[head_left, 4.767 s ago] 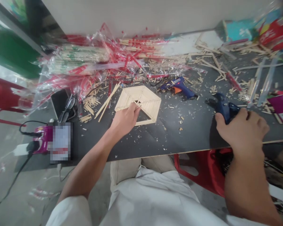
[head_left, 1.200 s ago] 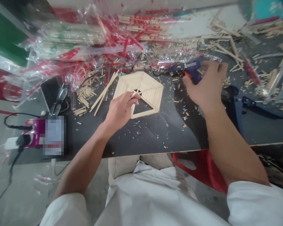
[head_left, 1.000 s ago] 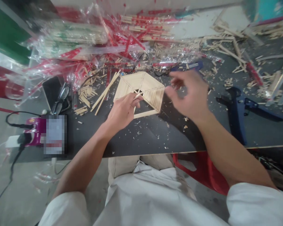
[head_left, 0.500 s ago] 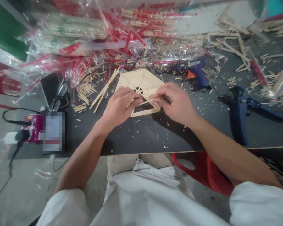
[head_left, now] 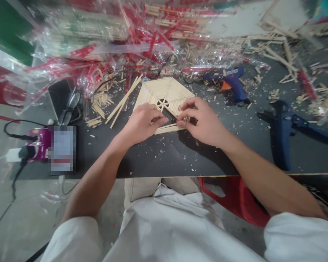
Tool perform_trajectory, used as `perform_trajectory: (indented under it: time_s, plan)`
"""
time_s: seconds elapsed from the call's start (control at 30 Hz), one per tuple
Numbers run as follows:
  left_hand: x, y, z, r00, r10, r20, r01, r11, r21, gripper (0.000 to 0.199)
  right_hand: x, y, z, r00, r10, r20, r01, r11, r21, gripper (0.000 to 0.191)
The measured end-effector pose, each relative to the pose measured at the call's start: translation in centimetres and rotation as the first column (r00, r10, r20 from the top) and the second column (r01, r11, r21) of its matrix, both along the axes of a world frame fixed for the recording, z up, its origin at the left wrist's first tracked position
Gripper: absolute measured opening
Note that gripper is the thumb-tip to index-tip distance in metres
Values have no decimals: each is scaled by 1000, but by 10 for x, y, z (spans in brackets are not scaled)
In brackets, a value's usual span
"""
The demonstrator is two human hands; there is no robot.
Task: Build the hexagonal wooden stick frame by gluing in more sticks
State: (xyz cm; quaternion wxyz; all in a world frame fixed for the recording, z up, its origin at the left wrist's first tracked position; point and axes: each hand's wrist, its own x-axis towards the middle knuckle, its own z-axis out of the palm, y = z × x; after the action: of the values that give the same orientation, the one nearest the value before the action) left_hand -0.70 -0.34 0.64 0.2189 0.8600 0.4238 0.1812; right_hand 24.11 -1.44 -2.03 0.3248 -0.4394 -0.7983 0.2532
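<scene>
right hand [head_left: 200, 120] joined left hand [head_left: 142, 123] at pale slatted hexagon [head_left: 164, 91]; both curled, grips unclear.

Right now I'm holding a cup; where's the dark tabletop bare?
Mostly bare: between right forearm and dark blue two-handled tool; between left forearm and black-edged rectangular device. Crowded: red and clear plastic wrappers behind the pale wooden hexagon.

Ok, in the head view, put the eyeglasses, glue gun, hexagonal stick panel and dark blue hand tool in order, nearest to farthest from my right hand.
From your right hand:
1. Hexagonal stick panel, right at the fingers.
2. Glue gun, beyond it, to the right.
3. Dark blue hand tool, farther right.
4. Eyeglasses, across on the left.
</scene>
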Motion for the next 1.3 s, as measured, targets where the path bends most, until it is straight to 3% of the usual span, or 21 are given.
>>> perform_trajectory:
  time_s: [0.53, 1.13, 1.3]
  plan:
    - [7, -4, 3, 991, 29, -127, -31, 999, -9, 27, 7, 4, 13, 1000, -1, -13, 0, 992, -122, 11]
    - [20, -12, 8, 963, 84, -257, -84, 996, 9, 24, -2, 0, 1, 992, 34, 118, -38, 999, 32, 13]
    - [18, -7, 5, 974, 84, -211, -85, 996, 6, 27, -6, -1, 2, 988, 13, 153, -18, 999, 31, 14]
